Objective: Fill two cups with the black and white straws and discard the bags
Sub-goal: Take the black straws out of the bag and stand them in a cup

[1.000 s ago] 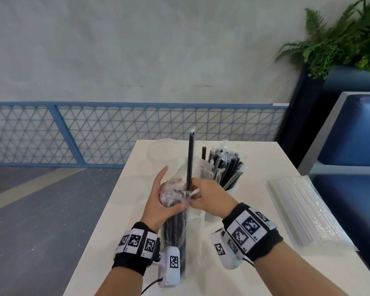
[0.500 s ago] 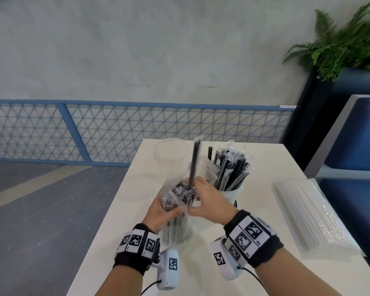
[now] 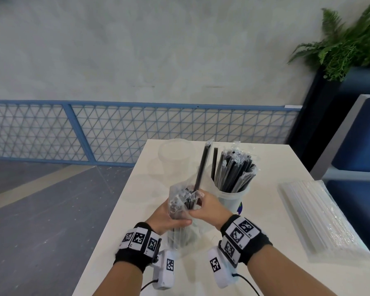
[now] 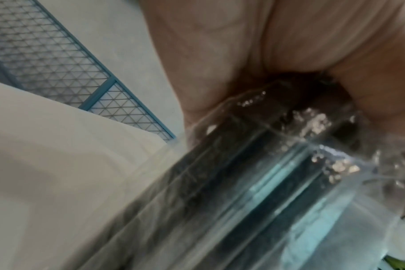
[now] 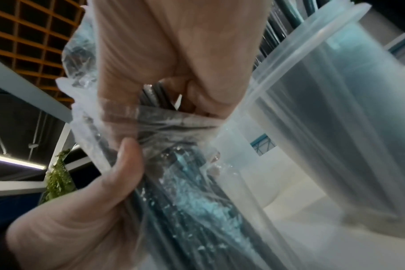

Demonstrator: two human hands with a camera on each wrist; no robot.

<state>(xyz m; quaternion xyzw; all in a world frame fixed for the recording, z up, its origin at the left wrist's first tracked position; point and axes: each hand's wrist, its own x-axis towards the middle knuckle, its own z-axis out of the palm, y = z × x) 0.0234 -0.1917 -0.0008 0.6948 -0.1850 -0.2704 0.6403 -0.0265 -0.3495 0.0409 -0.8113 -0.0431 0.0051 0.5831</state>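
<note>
A clear bag of black straws (image 3: 179, 231) stands upright on the white table (image 3: 265, 242). My left hand (image 3: 171, 220) grips it round its middle, and the left wrist view shows my palm (image 4: 266, 45) against the bag (image 4: 243, 182). At the bag's mouth my right hand (image 3: 203, 207) pinches black straws, fingers curled round them (image 5: 173, 73). One black straw (image 3: 202, 165) sticks up well above the others. Just behind, a clear cup (image 3: 233, 197) holds several wrapped black straws (image 3: 235, 169). An empty clear cup (image 3: 175, 154) stands at the far left. A bag of white straws (image 3: 320, 216) lies flat to the right.
The table's left edge (image 3: 115, 216) drops to a grey floor. A blue mesh railing (image 3: 137, 129) runs behind the table. A blue bench (image 3: 359, 146) and a dark planter with ferns (image 3: 340, 45) stand to the right.
My left hand has slid down and closed round the bag's middle. My right hand stays at the bag's mouth, with one straw still raised above the rest.
</note>
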